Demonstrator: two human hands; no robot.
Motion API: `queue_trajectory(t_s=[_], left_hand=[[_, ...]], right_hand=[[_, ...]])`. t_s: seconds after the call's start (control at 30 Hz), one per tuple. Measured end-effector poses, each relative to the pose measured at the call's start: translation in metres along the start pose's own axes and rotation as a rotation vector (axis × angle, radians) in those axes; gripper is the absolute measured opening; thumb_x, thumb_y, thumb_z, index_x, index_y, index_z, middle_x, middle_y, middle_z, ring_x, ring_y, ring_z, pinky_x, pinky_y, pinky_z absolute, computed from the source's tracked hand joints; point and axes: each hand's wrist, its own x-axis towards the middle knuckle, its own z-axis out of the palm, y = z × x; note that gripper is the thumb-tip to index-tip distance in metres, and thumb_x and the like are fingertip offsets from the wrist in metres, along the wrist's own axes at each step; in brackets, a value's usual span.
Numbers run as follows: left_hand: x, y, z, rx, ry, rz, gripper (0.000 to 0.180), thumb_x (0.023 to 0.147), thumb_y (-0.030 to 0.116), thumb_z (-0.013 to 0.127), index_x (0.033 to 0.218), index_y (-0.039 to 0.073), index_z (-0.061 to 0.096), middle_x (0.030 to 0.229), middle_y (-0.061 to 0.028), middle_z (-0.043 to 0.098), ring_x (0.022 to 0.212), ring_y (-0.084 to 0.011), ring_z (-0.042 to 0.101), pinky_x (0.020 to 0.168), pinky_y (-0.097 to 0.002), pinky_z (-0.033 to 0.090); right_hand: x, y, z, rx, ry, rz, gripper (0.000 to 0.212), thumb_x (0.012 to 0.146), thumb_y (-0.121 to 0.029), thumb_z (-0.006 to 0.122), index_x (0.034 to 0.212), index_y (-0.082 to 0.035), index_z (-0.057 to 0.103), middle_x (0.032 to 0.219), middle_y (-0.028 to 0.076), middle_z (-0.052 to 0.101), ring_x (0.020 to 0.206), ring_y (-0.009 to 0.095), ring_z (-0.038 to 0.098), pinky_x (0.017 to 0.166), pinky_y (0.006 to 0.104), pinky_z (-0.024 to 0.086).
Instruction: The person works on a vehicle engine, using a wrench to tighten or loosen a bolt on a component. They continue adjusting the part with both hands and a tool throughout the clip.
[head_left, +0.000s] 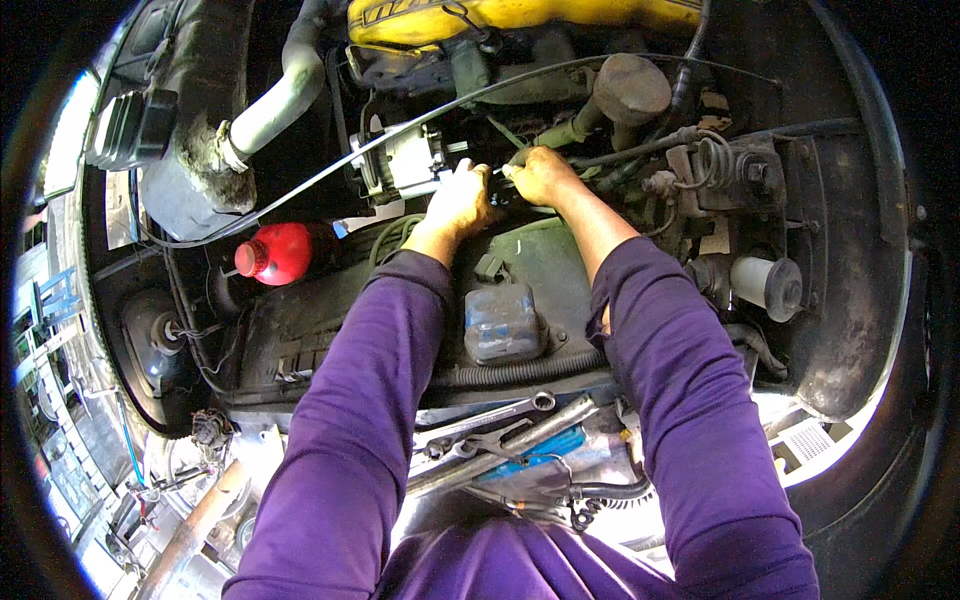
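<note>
Deep in an engine bay, my left hand (462, 205) is closed beside the silver alternator (410, 160), its fingertips curled around a spot that they hide. Close by on the right, my right hand (543, 180) has thumb and fingers pinched together, touching the same dark area between the two hands. Whatever small part sits in the fingers is too covered to make out. A thin cable (380, 146) runs across the bay just beyond both hands. Below them, on a dark panel, stands a dusty square box with blue marks (505, 324).
A red bottle (278, 253) lies left of my left arm. Several spanners (490, 424) rest along the front edge near a blue object (540, 456). The yellow engine cover (520, 14) is at the far side, a round-capped pipe (631, 88) beyond my right hand, a white reservoir (752, 280) at right.
</note>
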Motion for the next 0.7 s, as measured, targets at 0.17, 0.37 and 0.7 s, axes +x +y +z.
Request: queue_trajectory(t_s=[0.17,0.37,0.7], left_hand=[[-0.003,-0.008,-0.015,-0.112,0.155,-0.076,0.053,0.071,0.010,0.076,0.119,0.003,0.055,0.114,-0.0232,0.059,0.111,-0.0399,0.057,0.092,-0.0447,0.050],[0.000,-0.009,-0.016,-0.108,0.342,-0.162,0.050,0.074,0.010,0.076,0.119,0.005,0.055,0.103,-0.0229,0.065,0.104,-0.0421,0.062,0.088,-0.0449,0.051],[0.005,-0.013,0.005,-0.475,-0.160,-0.029,0.094,0.067,0.015,0.083,0.146,0.006,0.033,0.131,-0.0259,0.057,0.125,-0.0394,0.053,0.103,-0.0415,0.045]], right_hand=[[-0.003,-0.006,-0.004,-0.050,-0.020,0.051,0.034,0.090,-0.036,0.062,0.103,-0.006,0.074,0.111,0.018,0.069,0.105,0.035,0.066,0.093,0.0422,0.051],[-0.004,-0.007,-0.007,-0.043,-0.081,-0.019,0.033,0.092,-0.035,0.060,0.104,-0.007,0.073,0.110,0.018,0.070,0.104,0.034,0.066,0.092,0.0424,0.051],[0.003,-0.002,0.004,0.039,0.026,-0.023,0.031,0.092,-0.033,0.061,0.101,-0.006,0.073,0.107,0.020,0.070,0.100,0.037,0.067,0.088,0.0437,0.051]])
